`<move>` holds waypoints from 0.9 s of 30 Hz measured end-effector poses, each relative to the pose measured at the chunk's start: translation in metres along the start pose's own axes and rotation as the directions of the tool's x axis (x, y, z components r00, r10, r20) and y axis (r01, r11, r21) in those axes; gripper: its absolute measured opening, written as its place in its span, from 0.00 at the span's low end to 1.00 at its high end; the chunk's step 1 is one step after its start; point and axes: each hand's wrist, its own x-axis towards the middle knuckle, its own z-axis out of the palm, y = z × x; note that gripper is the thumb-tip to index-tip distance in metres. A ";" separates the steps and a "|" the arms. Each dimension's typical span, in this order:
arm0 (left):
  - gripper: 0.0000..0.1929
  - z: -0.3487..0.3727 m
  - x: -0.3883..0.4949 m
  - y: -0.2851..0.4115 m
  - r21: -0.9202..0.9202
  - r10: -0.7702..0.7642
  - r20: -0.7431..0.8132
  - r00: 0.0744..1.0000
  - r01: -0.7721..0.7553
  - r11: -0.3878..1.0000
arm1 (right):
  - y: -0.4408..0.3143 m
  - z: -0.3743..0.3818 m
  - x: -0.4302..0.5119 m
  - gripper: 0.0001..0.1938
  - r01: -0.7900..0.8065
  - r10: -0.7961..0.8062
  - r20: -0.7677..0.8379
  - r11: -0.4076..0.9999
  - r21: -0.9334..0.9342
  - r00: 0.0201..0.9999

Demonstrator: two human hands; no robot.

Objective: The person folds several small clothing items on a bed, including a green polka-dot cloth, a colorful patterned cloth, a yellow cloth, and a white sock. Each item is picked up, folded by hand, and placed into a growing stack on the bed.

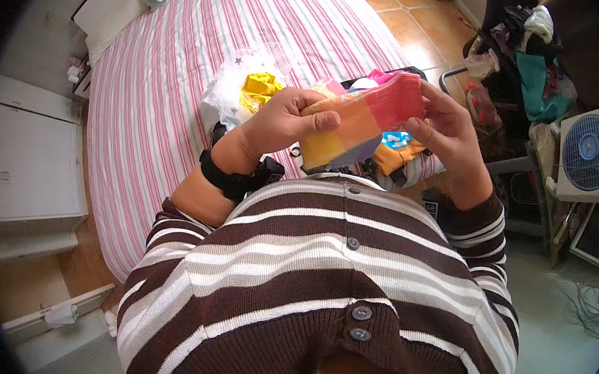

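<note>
Between my two hands is a colour-blocked knitted textile (357, 122), red, orange, yellow and grey-blue; a glossy sheen over it looks like clear plastic wrapping. My left hand (287, 121) grips its left end, thumb lying on top. At the red end, my right hand (449, 123) pinches the edge between thumb and fingers. Behind and below it lies a pile of clothes, with an orange garment (397, 156) and a pink one (383, 79) showing. Left of the pile, a yellow item (260, 88) rests in a clear plastic bag with stars (223, 96).
The striped bedsheet (179, 83) spreads ahead of me. To the right stand a box fan (589, 150) and a rack hung with clothes and bags (542, 83). Cables (588, 307) lie on the floor. A white cabinet (31, 161) is at the left, above an open drawer (25, 279).
</note>
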 end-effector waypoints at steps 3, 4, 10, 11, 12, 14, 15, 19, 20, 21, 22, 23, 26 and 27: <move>0.17 0.006 0.002 -0.005 0.045 -0.053 -0.016 0.998 0.054 0.998 | 0.002 0.001 0.006 0.25 0.106 -0.116 -0.074 0.987 -0.123 0.990; 0.17 0.009 0.003 -0.007 0.006 0.001 -0.059 0.998 -0.001 1.000 | 0.005 0.004 0.010 0.23 0.121 -0.172 -0.140 0.941 -0.315 0.975; 0.13 0.016 0.011 -0.014 0.467 0.315 -0.242 0.918 -0.174 0.867 | 0.019 0.022 0.009 0.14 -0.431 0.464 -0.148 0.877 0.211 0.873; 0.13 0.017 0.011 -0.014 0.591 0.329 -0.245 0.912 -0.128 0.796 | 0.018 0.023 0.007 0.15 -0.539 0.563 -0.005 0.795 0.278 0.827; 0.13 0.017 0.011 -0.014 0.628 0.411 -0.141 0.901 -0.240 0.740 | 0.019 0.025 0.005 0.15 -0.590 0.584 0.114 0.756 0.283 0.803; 0.15 0.020 0.012 -0.013 0.673 0.518 0.008 0.855 -0.388 0.630 | 0.022 0.029 0.006 0.14 -0.456 0.487 0.001 0.819 0.349 0.874; 0.16 0.022 0.012 -0.013 0.654 0.529 0.000 0.849 -0.400 0.642 | 0.025 0.030 0.006 0.13 -0.366 0.409 -0.034 0.848 0.385 0.912; 0.18 0.020 0.014 -0.016 0.450 0.530 -0.198 0.824 -0.404 0.796 | 0.032 0.020 0.001 0.11 0.010 0.101 -0.298 0.936 0.351 0.949; 0.17 0.018 0.014 -0.017 0.350 0.461 -0.296 0.837 -0.354 0.867 | 0.032 0.016 -0.002 0.10 0.076 0.062 -0.376 0.937 0.341 0.924; 0.17 0.015 0.013 -0.018 0.239 0.378 -0.385 0.842 -0.304 0.922 | 0.032 0.010 -0.005 0.10 0.079 0.057 -0.392 0.943 0.324 0.918; 0.18 0.013 0.014 -0.019 0.074 0.339 -0.421 0.842 -0.340 0.937 | 0.033 0.006 -0.008 0.11 0.080 0.062 -0.418 0.946 0.313 0.906; 0.19 0.010 0.015 -0.019 0.046 0.347 -0.422 0.837 -0.363 0.931 | 0.033 0.003 -0.011 0.11 0.089 0.056 -0.439 0.949 0.304 0.897; 0.22 0.005 0.017 -0.020 0.030 0.367 -0.414 0.833 -0.390 0.920 | 0.033 -0.002 -0.016 0.16 0.039 0.105 -0.413 0.945 0.324 0.905; 0.24 0.004 0.017 -0.020 0.062 0.379 -0.383 0.843 -0.386 0.920 | 0.033 -0.002 -0.017 0.17 0.037 0.105 -0.403 0.943 0.330 0.909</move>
